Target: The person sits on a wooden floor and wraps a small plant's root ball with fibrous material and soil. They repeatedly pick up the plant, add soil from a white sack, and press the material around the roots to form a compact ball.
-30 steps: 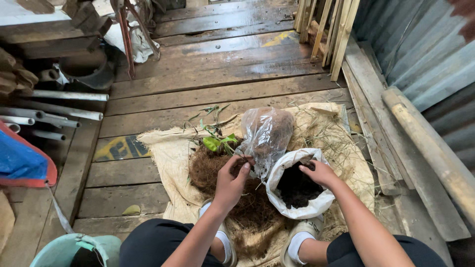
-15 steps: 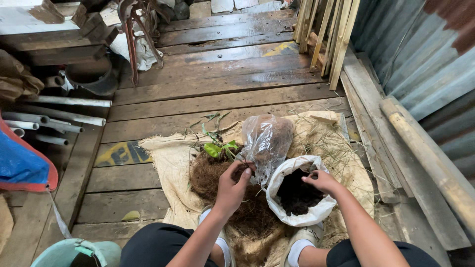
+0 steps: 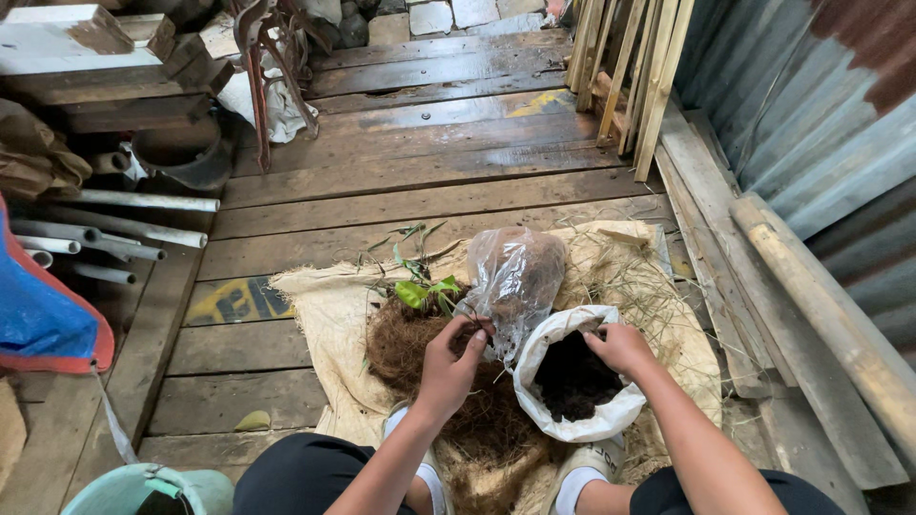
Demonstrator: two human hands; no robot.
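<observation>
Left hand [image 3: 453, 360] has slid up from the fibre heap to the clear plastic bag [image 3: 513, 277].
Fingers pinching its limp, slippery film; right hand [image 3: 622, 348], at three o'clock, grips the white soil sack [image 3: 572, 412] rim: soft, heavy.

A single view is given, taken from the head and aimed steeply down and forward; the wooden floor [image 3: 429, 143] is seen from close above.

White soil sack [image 3: 572, 412] beside clear plastic bag [image 3: 515, 277].
</observation>
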